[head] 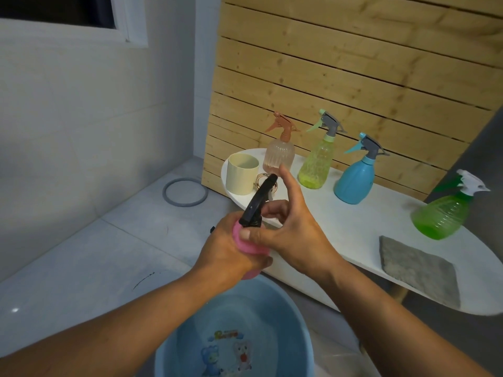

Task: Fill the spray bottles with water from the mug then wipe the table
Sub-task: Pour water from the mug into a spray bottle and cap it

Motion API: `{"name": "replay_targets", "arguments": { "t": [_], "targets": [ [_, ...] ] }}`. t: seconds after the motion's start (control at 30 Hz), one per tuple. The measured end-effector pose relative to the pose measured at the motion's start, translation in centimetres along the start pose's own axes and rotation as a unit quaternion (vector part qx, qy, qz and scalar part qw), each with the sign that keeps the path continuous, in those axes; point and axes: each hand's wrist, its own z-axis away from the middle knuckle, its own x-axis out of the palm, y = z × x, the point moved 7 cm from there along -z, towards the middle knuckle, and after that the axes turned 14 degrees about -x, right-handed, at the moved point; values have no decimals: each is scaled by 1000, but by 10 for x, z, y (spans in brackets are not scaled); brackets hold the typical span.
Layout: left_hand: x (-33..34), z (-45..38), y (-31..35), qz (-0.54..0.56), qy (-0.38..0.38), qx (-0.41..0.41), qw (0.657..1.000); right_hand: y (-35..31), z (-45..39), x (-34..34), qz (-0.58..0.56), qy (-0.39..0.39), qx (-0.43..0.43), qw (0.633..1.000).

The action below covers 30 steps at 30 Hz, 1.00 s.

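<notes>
My left hand (226, 248) grips a pink spray bottle (246, 247) above a blue basin (294, 303) of water. My right hand (294, 227) pinches the collar under the bottle's black spray head (258, 200), with the index finger stretched out. On the white table (353, 235) stand a cream mug (242, 172), a peach spray bottle (280, 153), a yellow-green spray bottle (317, 164), a blue spray bottle (356, 178) and a green spray bottle (443, 213). A grey cloth (419, 268) lies flat near the table's front right.
A slatted wooden panel (353, 63) leans behind the table. A grey ring (185, 191) lies on the tiled floor to the left. A small gold-rimmed object (261, 178) sits beside the mug, partly hidden by the spray head.
</notes>
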Motion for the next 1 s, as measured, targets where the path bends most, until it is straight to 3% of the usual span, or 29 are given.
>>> {"name": "replay_targets", "arguments": {
  "t": [0.17,0.4,0.67,0.8,1.0],
  "targets": [
    [-3,-2,8,20,5,0,1000,-1,-11,-23,9,-21,35,999],
    [4,-22,48,24,13,17,999,0,-24,-58,43,16,62,997],
    [64,-87,94,44,7,21,999,27,-49,-102,117,58,74,989],
    [96,-106,100,-9,41,57,997,56,-58,-128,136,73,95,983],
    [129,-119,95,35,92,-3,995,90,-60,-140,135,87,102,982]
  ]
}}
